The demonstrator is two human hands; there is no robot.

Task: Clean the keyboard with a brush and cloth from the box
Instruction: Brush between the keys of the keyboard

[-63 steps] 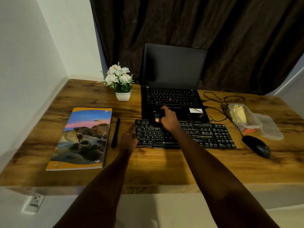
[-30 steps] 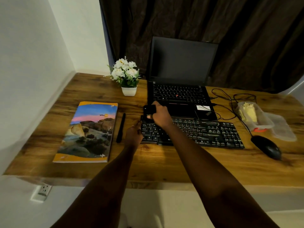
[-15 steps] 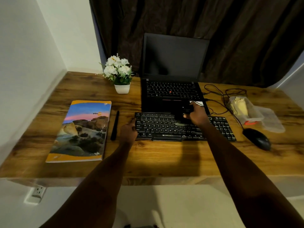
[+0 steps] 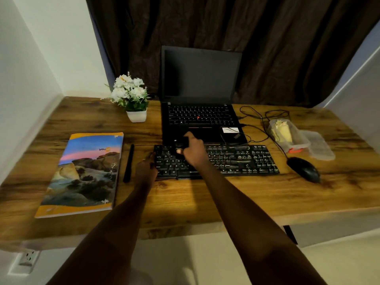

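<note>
A black keyboard (image 4: pixel 236 160) lies on the wooden desk (image 4: pixel 205 194) in front of an open laptop. My right hand (image 4: pixel 193 151) is closed on a small dark brush (image 4: pixel 182 142) and presses it onto the keys at the keyboard's upper left. My left hand (image 4: pixel 147 167) grips the keyboard's left edge. At the right, a clear plastic box (image 4: pixel 287 133) holds a yellow cloth (image 4: pixel 282 130), with its lid (image 4: pixel 317 146) lying beside it.
The laptop (image 4: pixel 199 112) stands dark behind the keyboard. A black mouse (image 4: pixel 304 169) with its cable sits right of the keyboard. A colourful book (image 4: pixel 84 173) and a black pen (image 4: pixel 129 163) lie at the left. A white flower pot (image 4: pixel 131 99) stands at the back.
My right hand swept the brush from the keyboard's left end to its middle, and is now back at the upper left. My left hand stayed on the keyboard's left edge.
</note>
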